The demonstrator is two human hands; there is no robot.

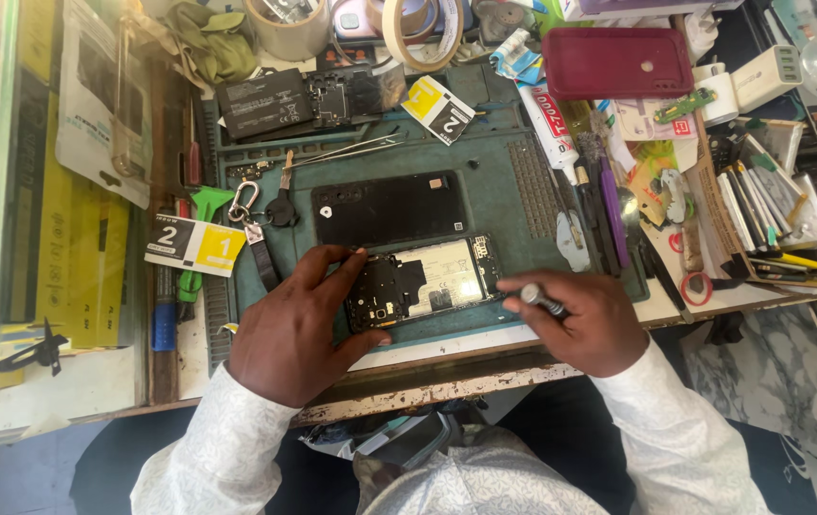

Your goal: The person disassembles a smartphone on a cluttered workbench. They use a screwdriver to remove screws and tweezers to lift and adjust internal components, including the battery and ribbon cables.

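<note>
Opened phone (pixel 425 283), back off, w/ black shielding and pale battery showing, lies flat at front edge of green work mat (pixel 499 195), just behind worktop's front edge; left hand (pixel 292 329) pinches its left end, thumb at front corner, fingertips on rear corner. Right hand (pixel 582 322) sits at phone's right end, fingers curled shut round a silver-capped screwdriver (pixel 542 299). Also on mat: black back cover (pixel 389 209) just behind phone, tweezers (pixel 347 150) and key ring (pixel 244 201) twd rear-left; red phone case (pixel 616 63) at worktop's rear-right.
</note>
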